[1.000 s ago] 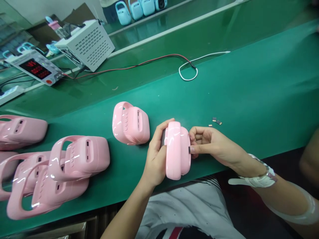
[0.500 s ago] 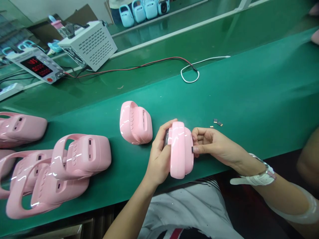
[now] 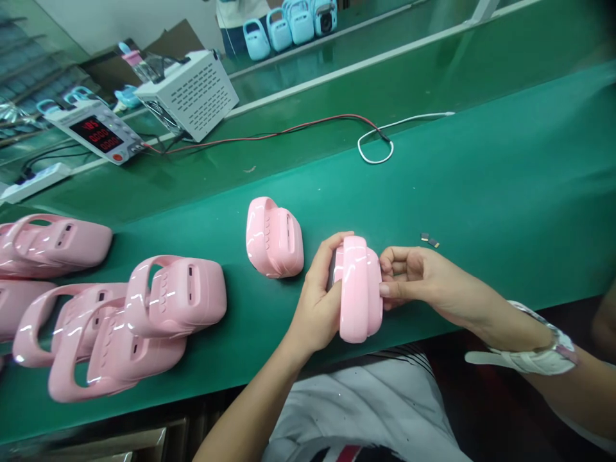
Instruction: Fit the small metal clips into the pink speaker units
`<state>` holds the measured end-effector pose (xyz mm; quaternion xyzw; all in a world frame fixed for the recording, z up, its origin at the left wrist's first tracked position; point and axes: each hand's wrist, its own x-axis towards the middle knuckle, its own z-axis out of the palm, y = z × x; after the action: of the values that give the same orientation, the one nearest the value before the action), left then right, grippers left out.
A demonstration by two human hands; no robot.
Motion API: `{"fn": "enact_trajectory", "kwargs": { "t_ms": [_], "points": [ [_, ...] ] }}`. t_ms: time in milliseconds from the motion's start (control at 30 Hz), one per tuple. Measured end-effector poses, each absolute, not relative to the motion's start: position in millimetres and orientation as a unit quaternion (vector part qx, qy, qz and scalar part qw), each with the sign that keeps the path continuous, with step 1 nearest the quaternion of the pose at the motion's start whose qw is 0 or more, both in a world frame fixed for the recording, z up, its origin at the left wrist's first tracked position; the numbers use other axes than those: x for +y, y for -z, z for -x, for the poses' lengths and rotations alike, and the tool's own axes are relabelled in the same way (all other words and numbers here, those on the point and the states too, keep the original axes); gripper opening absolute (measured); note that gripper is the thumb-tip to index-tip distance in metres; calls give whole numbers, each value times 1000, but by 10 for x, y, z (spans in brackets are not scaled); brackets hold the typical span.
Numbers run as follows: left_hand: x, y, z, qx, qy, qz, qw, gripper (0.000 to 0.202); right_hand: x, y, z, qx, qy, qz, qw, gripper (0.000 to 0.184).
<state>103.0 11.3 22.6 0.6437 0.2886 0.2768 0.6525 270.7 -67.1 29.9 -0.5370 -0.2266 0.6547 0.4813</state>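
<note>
My left hand (image 3: 320,301) grips a pink speaker (image 3: 355,289) by its left side, with the thumb across the near face. The speaker is turned so that its rounded handle points up at me. Against its right side rests the thumb tip of my right hand (image 3: 414,279), whose other fingers are curled. No card shows at that thumb now, and the pressed spot is hidden. Two tiny dark memory cards, one (image 3: 424,237) beside another (image 3: 434,243), lie on the green mat beyond my right hand. A second pink speaker (image 3: 276,237) stands left of my hands.
Several pink speakers (image 3: 178,295) crowd the mat's left side, some overlapping. A power supply with red digits (image 3: 99,135) and a grey vented box (image 3: 197,96) sit at the back left. A red-and-white cable (image 3: 375,160) crosses the mat. Blue speakers (image 3: 301,22) stand behind the ledge.
The dark memory card that showed between my right thumb and the speaker's side is out of sight now. The view has shifted slightly, and both hands stay at the speaker.
</note>
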Motion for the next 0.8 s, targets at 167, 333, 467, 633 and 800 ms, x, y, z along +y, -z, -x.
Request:
{"fn": "enact_trajectory", "kwargs": {
  "t_ms": [167, 333, 467, 633, 800],
  "points": [
    [130, -210, -1064, 300, -305, -623, 655, 36, -711, -205, -2689, -259, -637, 521, 506, 49],
    [133, -176, -1158, 320, -365, -595, 640, 35, -849, -172, -2618, -352, -560, 482, 575, 60],
    [337, -210, -1404, 316, -429, -587, 610, 34, -869, -316, -2907, -431, -363, 631, 533, 50],
    [669, -305, -1816, 349, -476, -618, 519, 32, -793, -296, -3485, -477, -101, 814, 317, 17],
    [691, -255, -1962, 416, -497, -584, 489, 30, -821, -65, -3684, -547, -129, 786, 257, 27]
  ]
}}
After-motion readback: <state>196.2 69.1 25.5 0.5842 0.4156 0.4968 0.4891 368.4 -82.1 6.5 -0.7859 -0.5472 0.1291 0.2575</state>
